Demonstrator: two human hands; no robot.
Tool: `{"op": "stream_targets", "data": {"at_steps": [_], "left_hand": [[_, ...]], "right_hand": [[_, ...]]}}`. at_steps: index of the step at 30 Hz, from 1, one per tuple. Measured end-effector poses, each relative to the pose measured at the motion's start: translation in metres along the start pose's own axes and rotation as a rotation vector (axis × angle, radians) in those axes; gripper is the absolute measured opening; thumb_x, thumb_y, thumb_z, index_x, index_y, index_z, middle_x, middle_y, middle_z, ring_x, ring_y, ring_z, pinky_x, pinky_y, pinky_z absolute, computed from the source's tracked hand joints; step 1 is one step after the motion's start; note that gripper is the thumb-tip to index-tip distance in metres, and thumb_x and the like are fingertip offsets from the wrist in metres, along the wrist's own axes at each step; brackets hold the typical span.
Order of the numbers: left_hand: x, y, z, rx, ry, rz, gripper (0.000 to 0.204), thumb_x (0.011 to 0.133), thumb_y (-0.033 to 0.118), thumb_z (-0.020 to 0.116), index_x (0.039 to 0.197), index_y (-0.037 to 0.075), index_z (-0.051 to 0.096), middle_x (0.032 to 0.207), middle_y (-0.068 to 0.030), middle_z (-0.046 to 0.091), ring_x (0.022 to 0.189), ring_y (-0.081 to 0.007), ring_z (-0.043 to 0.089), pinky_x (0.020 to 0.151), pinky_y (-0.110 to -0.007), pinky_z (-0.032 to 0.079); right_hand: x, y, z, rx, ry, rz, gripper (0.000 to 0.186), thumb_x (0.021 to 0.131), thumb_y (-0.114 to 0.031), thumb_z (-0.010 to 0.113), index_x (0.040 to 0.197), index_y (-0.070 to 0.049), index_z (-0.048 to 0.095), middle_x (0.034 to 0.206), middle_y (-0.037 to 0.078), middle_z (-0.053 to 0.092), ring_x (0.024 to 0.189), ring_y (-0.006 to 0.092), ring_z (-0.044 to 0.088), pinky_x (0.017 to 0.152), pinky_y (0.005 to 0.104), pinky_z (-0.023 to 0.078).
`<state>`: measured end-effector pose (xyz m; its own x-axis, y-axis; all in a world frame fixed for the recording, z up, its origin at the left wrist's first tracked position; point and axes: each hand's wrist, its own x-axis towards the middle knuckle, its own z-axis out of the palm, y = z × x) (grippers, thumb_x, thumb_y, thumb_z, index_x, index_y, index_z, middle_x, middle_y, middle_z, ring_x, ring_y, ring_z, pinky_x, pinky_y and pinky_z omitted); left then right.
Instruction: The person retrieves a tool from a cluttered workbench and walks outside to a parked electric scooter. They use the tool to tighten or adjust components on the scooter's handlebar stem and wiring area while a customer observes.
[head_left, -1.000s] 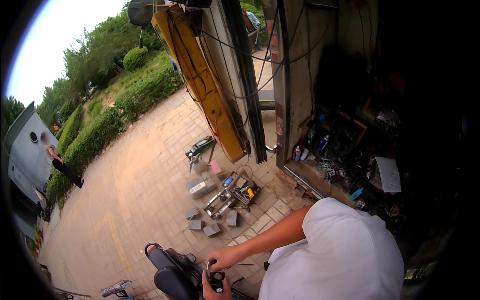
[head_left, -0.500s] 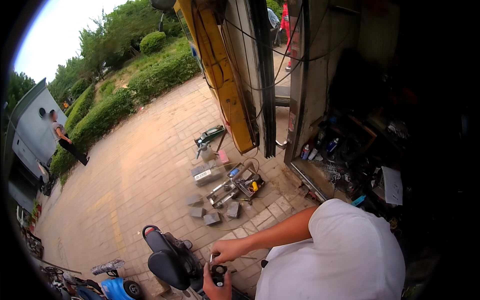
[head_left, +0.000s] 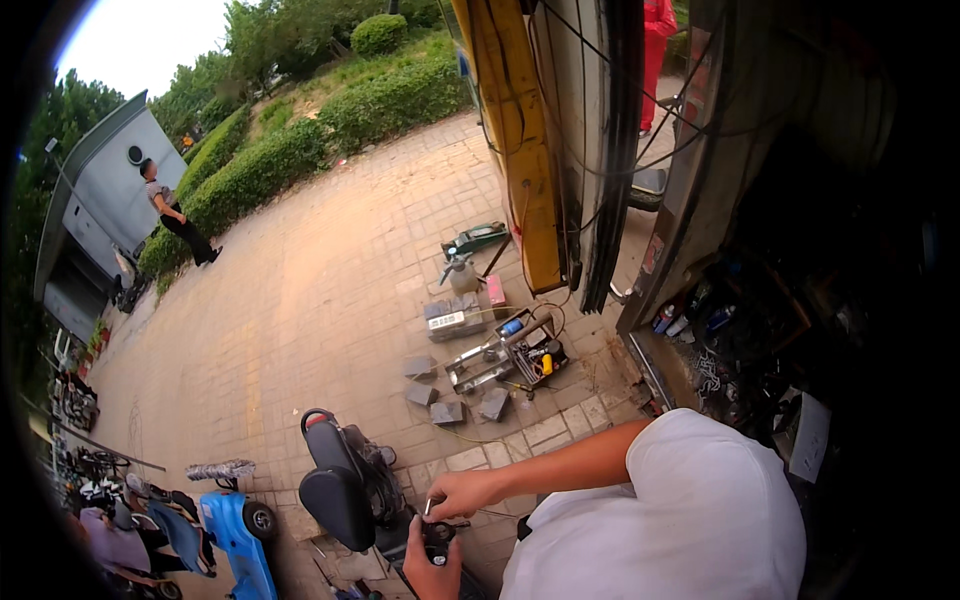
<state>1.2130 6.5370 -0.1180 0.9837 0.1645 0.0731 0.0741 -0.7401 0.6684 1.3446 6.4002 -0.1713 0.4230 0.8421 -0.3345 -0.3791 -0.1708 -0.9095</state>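
Observation:
My right hand [head_left: 458, 493] is closed on a small silver metal piece [head_left: 429, 507], pinching it above a black component [head_left: 440, 538] of a small scooter. My left hand [head_left: 428, 566] is just below, its fingers curled around that component with the thumb and fingertips near the silver piece. The scooter's black padded seat [head_left: 335, 500] is left of my hands. Cables and dark parts lie under them, partly hidden by the fingers.
Tool tray [head_left: 507, 356], grey blocks [head_left: 448, 412], floor jack [head_left: 473, 238] on paving. Yellow post [head_left: 520, 150], cluttered doorway [head_left: 740, 330] at right. A standing person [head_left: 175, 215], blue scooter [head_left: 232, 540], someone in purple [head_left: 105, 535] at left; someone in red [head_left: 657, 50] beyond the doorway.
The view has swung, shifting the surroundings right and up and showing more vehicles at lower left. The person in red has come into view. My hands remain at the scooter.

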Motion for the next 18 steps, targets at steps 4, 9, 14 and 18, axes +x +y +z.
{"op": "stream_targets", "data": {"at_steps": [4,9,14,18], "left_hand": [[-0.015,-0.005,0.007,0.014,0.070,-0.072,0.061,0.074,0.015,0.075,0.129,0.005,0.051,0.106,-0.0209,0.063,0.094,-0.0320,0.064,0.079,-0.038,0.050],[-0.045,-0.017,0.013,0.058,0.156,-0.146,0.077,0.061,0.019,0.080,0.129,0.003,0.048,0.103,-0.0144,0.062,0.091,-0.0255,0.062,0.079,-0.034,0.051],[-0.056,0.004,0.002,-0.006,0.200,-0.239,0.063,0.071,0.020,0.077,0.127,0.005,0.052,0.104,-0.0172,0.064,0.093,-0.0307,0.064,0.079,-0.036,0.051],[-0.079,0.002,-0.008,-0.006,0.267,-0.243,0.061,0.072,0.019,0.076,0.126,0.005,0.053,0.106,-0.0160,0.064,0.095,-0.0298,0.064,0.080,-0.035,0.051]], "right_hand": [[0.006,-0.006,0.003,-0.162,-0.089,-0.146,0.027,0.087,-0.028,0.063,0.088,-0.001,0.063,0.070,0.000,0.057,0.059,0.0079,0.047,0.049,0.0256,0.040],[0.016,-0.011,0.015,-0.209,-0.255,0.088,0.028,0.089,-0.031,0.063,0.089,-0.003,0.064,0.068,-0.001,0.055,0.059,0.0069,0.047,0.051,0.0244,0.039],[0.018,-0.003,0.028,-0.243,-0.267,0.007,0.024,0.089,-0.027,0.062,0.095,-0.004,0.066,0.069,-0.002,0.055,0.061,0.0064,0.048,0.054,0.0229,0.040],[0.016,-0.008,0.051,-0.180,-0.305,0.113,0.023,0.090,-0.025,0.063,0.096,-0.004,0.066,0.072,-0.002,0.056,0.064,0.0063,0.048,0.055,0.0233,0.041]]}}
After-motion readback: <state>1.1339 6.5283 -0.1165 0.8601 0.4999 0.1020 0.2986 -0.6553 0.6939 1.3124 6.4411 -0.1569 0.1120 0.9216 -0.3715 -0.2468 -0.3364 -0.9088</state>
